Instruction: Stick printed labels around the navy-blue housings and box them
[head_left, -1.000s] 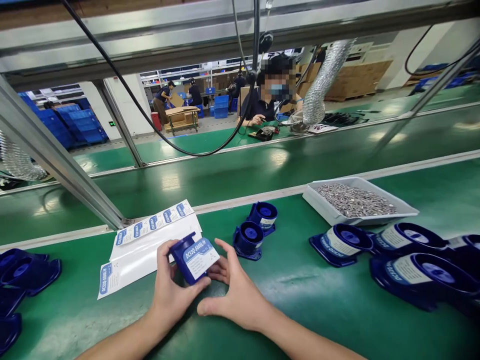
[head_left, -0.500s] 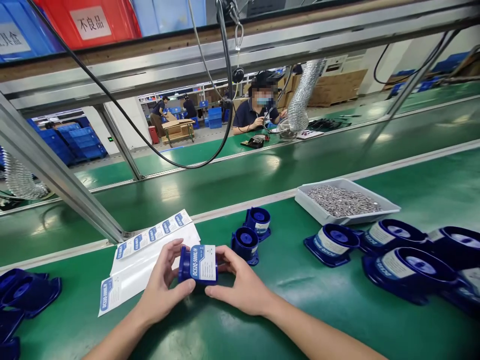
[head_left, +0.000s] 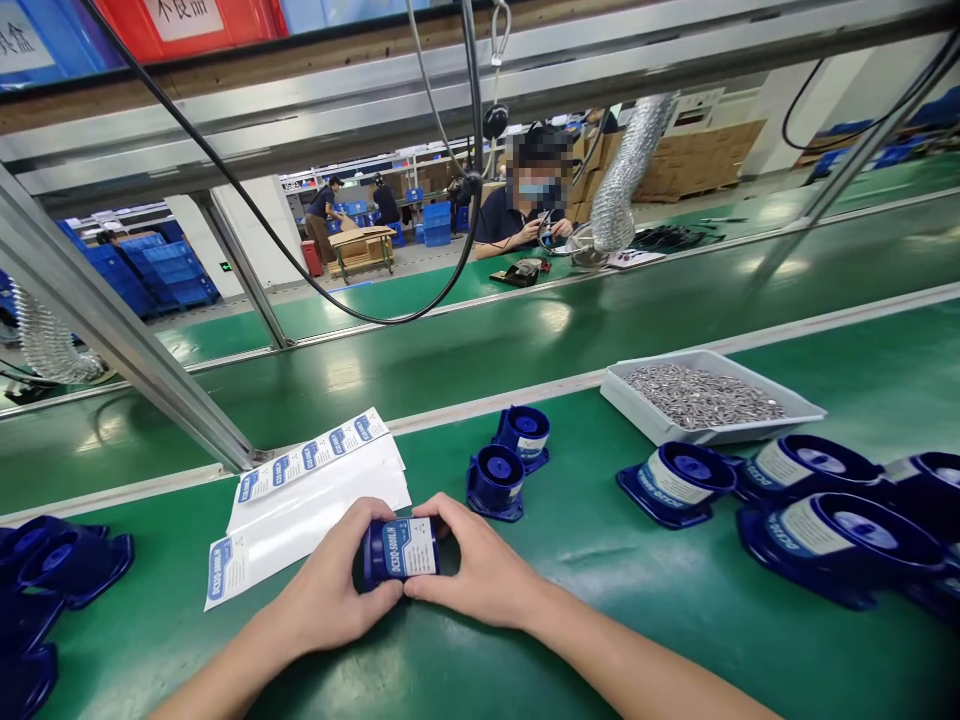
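A dark blue plastic pump housing (head_left: pixel 381 556) with a blue-and-white label (head_left: pixel 415 548) wrapped on its side is held low over the green table. My left hand (head_left: pixel 341 570) is closed round its left end, thumb along the lower edge. From the other side my right hand (head_left: pixel 472 565) grips the right end, its thumb near the left one. Left of the hands lies a white label sheet (head_left: pixel 315 500) with several printed labels along its far strip and one at its near left corner. Two small labelled blue housings (head_left: pixel 496 480) stand just beyond my right hand.
A white tray (head_left: pixel 630 405) heaped with small metal parts stands at the back right. Several labelled blue housings (head_left: pixel 817 540) sit below it; others (head_left: pixel 82 565) lie at the left edge. A metal post (head_left: pixel 142 330) rises behind the sheet. A co-worker (head_left: pixel 517 215) sits across the line.
Both hands have closed more tightly round the housing, with fingers now curled over its top and the thumbs closer together. The whole view has shifted slightly.
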